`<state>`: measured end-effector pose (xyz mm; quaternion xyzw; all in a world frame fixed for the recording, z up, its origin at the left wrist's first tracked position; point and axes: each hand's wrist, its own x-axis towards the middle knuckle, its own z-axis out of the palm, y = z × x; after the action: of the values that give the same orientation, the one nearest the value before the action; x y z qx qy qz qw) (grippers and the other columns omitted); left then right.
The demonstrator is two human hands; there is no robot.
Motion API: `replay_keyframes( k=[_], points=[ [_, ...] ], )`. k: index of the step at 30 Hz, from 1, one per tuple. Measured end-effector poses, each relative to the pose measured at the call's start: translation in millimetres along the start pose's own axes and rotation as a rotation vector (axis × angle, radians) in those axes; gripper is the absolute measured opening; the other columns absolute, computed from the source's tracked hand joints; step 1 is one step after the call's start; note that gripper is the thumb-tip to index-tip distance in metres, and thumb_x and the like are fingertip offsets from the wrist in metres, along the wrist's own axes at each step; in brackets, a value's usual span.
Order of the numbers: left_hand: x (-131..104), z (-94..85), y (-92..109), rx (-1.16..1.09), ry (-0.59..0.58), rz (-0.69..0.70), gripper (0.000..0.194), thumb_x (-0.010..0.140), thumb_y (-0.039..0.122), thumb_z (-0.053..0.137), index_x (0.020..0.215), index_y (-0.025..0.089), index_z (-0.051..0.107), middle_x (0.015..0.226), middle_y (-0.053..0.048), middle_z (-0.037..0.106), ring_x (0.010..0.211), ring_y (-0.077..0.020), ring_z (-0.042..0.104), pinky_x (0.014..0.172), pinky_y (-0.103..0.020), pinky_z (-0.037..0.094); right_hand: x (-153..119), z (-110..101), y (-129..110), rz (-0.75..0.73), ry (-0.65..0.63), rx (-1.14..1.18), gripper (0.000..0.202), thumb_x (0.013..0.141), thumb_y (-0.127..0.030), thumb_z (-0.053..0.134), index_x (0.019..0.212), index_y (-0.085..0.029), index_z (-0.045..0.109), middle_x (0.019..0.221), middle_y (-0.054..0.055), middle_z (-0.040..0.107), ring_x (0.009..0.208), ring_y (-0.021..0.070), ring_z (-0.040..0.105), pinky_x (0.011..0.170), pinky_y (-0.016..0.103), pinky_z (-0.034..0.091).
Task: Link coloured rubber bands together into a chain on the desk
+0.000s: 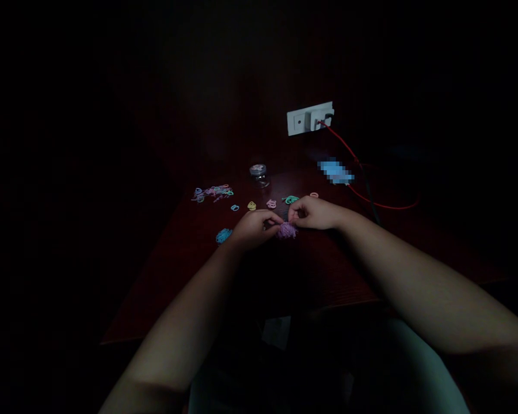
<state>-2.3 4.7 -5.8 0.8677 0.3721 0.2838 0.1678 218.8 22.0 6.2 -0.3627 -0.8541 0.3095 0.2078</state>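
Both hands meet at a purple tangled heap [288, 230] right of the frame's centre, on a dark reddish table [190, 276].

The heap lies just below the fingertips of the left hand [259, 227] and the right hand [308, 213], at its upper edge; the fingers of each are bent close to the thumb, but whether they pinch a strand is too small to tell. The heap looks fuzzy, made of thin looped pieces. Left of it sits a rounder blue bundle [223, 236]; above, small smooth loops form a yellow group [251, 206], a pink group [271, 203] and a green group [290, 200]. Behind them stands a clear, round jar [259, 176] with a lid, glossy against the dark surface.
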Motion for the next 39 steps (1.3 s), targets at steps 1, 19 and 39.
replay_keyframes(
  k=[1,19,39],
  points=[
    [-0.1,0.1,-0.3,-0.002,0.005,-0.003,0.015,0.078,0.022,0.064,0.092,0.019,0.071,0.087,-0.002,0.072,0.075,-0.0124,0.064,0.069,-0.024,0.05,-0.2,-0.6,-0.7,0.001,0.002,0.016,0.013,0.07,-0.024,0.059,0.074,-0.013,0.064,0.064,0.0,0.057,0.057,0.0096,0.048,0.053,0.022,0.036],
    [-1.0,1.5,12.0,-0.144,0.16,-0.009,0.019,0.082,0.029,0.062,0.096,0.018,0.07,0.084,-0.003,0.071,0.066,-0.0105,0.059,0.061,-0.021,0.048,3.5,1.2,-2.1,0.007,0.002,0.549,0.016,0.073,-0.028,0.066,0.078,-0.013,0.064,0.073,0.002,0.067,0.052,0.0066,0.047,0.05,0.021,0.034],
    [-0.9,0.6,6.9,-0.112,0.24,-0.054,0.02,0.082,0.034,0.062,0.088,0.018,0.072,0.077,-0.002,0.07,0.062,-0.0109,0.059,0.058,-0.021,0.047,4.4,1.9,-1.8,0.035,0.009,0.572,0.022,0.07,-0.028,0.07,0.084,-0.013,0.064,0.069,-0.001,0.065,0.051,0.0063,0.049,0.05,0.021,0.037]
  ],
)
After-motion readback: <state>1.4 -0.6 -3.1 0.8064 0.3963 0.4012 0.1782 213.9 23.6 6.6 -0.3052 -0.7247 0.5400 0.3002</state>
